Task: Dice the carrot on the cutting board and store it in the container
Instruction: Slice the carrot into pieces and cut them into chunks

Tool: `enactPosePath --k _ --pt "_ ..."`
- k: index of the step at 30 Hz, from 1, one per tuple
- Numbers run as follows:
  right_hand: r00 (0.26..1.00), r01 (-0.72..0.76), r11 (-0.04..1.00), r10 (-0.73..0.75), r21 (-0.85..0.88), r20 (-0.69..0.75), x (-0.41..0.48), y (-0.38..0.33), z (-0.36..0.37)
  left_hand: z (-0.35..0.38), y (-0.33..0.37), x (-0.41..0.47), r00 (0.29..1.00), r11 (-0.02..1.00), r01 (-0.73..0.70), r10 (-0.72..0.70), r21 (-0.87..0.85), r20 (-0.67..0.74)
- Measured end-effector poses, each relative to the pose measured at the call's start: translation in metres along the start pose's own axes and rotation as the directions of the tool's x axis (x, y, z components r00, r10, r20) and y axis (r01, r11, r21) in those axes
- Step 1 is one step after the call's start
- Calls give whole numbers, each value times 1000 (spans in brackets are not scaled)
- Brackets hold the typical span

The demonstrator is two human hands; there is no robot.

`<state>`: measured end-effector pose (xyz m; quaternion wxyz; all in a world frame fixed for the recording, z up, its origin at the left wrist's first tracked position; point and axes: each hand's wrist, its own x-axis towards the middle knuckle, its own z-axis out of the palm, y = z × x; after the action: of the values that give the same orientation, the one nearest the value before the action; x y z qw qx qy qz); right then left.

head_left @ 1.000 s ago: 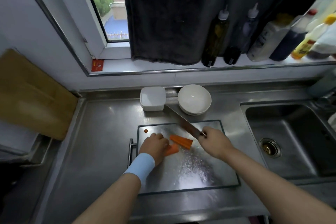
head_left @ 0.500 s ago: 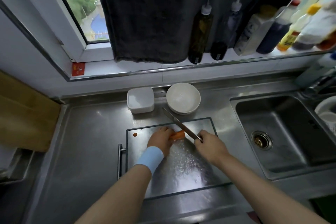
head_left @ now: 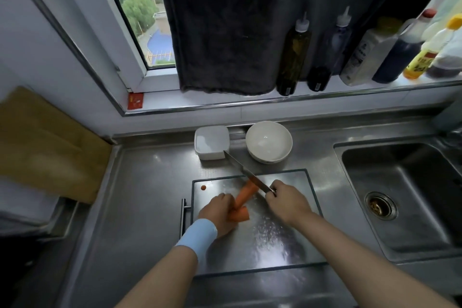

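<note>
Since a moment ago the long carrot piece [head_left: 245, 194] has swung to lie lengthwise under the knife [head_left: 247, 175], and a second carrot chunk [head_left: 239, 215] now shows beside the left hand [head_left: 219, 211]. That hand's fingers pinch the long piece's near end on the steel cutting board [head_left: 295, 237]. The right hand [head_left: 287, 201] is closed around the knife handle, blade across the carrot's far end. The white container [head_left: 212, 142] sits beyond the board, next to a white bowl [head_left: 269, 141].
</note>
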<state>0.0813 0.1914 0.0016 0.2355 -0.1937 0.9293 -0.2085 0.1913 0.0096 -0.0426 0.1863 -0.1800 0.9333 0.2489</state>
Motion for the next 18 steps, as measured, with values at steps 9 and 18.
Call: enactPosePath --k 9,18 --pt "1000 -1 999 2 -41 4 -1 -7 5 -17 -56 -3 982 988 121 -105 94 -156" --pt "998 -61 998 61 -15 -16 -6 11 0 -12 -6 29 970 996 -80 70 -31 -233"
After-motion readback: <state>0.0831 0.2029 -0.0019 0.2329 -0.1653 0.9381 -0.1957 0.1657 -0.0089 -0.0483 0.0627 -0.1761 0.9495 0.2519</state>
